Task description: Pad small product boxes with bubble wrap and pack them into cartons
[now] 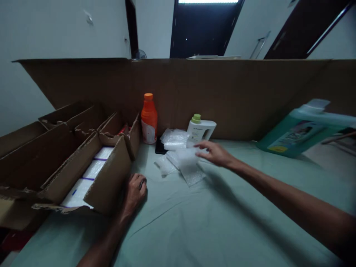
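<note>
My right hand (214, 152) is pinched on the edge of a translucent bubble wrap sheet (189, 161), blurred by motion above the table. Beneath and beside it lie more bubble wrap pieces (166, 165). Behind these, a stack of folded bubble wrap (175, 139) rests partly on a flat black object (160, 147). My left hand (136, 190) rests on the cloth against the side of a cardboard box (109, 181). Its fingers are curled, and a small dark thing shows at them, too small to name. Inside that box are white packs (90, 172) with purple lines.
An orange bottle (149, 120) and a white bottle with a green cap (200, 128) stand near the cardboard wall (244, 92). At right, a large teal jug (294, 129) appears tilted. Several open cardboard boxes (36, 152) fill the left side. A pale green cloth (178, 226) covers the table.
</note>
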`<state>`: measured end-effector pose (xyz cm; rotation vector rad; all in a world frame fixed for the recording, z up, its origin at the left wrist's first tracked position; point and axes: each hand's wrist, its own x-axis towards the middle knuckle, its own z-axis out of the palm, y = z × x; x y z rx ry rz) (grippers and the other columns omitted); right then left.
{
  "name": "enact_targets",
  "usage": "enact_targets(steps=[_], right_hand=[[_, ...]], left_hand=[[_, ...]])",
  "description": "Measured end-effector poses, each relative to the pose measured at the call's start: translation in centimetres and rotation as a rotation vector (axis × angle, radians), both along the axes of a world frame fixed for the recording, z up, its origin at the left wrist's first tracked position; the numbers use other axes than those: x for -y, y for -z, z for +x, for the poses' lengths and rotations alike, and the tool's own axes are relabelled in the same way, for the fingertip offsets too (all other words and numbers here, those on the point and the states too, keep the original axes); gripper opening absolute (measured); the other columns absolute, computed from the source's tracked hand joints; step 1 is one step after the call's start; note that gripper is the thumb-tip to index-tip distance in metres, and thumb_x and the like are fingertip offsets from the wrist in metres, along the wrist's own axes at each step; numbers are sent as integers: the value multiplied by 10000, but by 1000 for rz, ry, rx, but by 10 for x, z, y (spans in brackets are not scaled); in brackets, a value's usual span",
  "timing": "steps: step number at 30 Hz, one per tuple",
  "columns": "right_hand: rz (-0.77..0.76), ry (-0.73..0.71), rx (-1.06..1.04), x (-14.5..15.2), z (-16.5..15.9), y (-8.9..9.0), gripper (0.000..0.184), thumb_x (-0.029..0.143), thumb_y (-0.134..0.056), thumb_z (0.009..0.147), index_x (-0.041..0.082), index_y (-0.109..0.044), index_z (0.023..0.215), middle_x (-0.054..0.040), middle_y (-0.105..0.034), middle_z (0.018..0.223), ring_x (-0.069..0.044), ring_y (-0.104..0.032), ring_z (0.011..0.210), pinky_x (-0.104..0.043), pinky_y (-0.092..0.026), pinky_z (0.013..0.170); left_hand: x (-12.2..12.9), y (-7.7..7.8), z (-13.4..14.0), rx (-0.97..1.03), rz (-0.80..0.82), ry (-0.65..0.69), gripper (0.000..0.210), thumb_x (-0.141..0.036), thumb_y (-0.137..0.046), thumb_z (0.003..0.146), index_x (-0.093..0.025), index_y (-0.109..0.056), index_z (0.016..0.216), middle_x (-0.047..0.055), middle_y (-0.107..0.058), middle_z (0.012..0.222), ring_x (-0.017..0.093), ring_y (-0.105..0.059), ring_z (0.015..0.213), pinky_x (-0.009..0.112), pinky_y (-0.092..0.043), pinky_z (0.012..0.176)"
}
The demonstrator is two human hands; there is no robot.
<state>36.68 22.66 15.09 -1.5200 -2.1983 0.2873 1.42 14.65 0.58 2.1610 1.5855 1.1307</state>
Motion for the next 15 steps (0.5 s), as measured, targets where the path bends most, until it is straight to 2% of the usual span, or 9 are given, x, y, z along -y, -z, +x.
enact_targets(steps=[3,5,6,9,12,15], right_hand=[[92,-265,186,36,-16,34,544,361,-717,838,241,-635,1362,-145,-573,1466,-331,-554,1314,-519,-463,1054],[102,-404,324,43,-33,54,598,373,-720,857,229,-582,1421,-171,-508,1519,-340,-504,1356,-517,-438,1057],[98,-441,372,40,-41,62,544,358,-705,875,218,-605,1392,-176,-520,1503,-336,-506,1346,-504,-435,1048],[98,-440,412,11,-53,77,277,259,-569,962,172,-713,1182,-189,-568,1439,-323,-530,1309,-480,-427,1028],[126,-369,355,-15,-47,79,306,174,-469,989,133,-704,1181,-219,-518,1482,-324,-482,1358,-489,-387,1063],[178,-299,296,-9,-28,75,369,246,-549,967,154,-639,1313,-205,-459,1540,-332,-418,1407,-502,-327,1117]], left_hand=[[0,-7,2,-29,3,-28,201,-158,-489,831,-200,-682,796,66,-683,862,216,-630,844,350,-515,807],[1,-11,4,-54,-5,-56,210,-166,-487,826,-198,-694,803,67,-685,862,217,-635,840,353,-524,809],[3,-13,5,-71,-12,-68,215,-169,-488,827,-196,-701,815,70,-690,878,219,-639,851,358,-528,820],[22,-17,13,-128,-33,-93,225,-197,-506,837,-198,-726,883,84,-709,982,244,-647,953,391,-537,884],[58,-13,23,-174,-41,-123,261,-241,-516,872,-199,-741,997,110,-703,1116,278,-641,1061,446,-542,931],[91,-6,30,-190,-23,-141,291,-279,-517,911,-196,-728,1094,136,-674,1207,293,-636,1115,476,-550,948]])
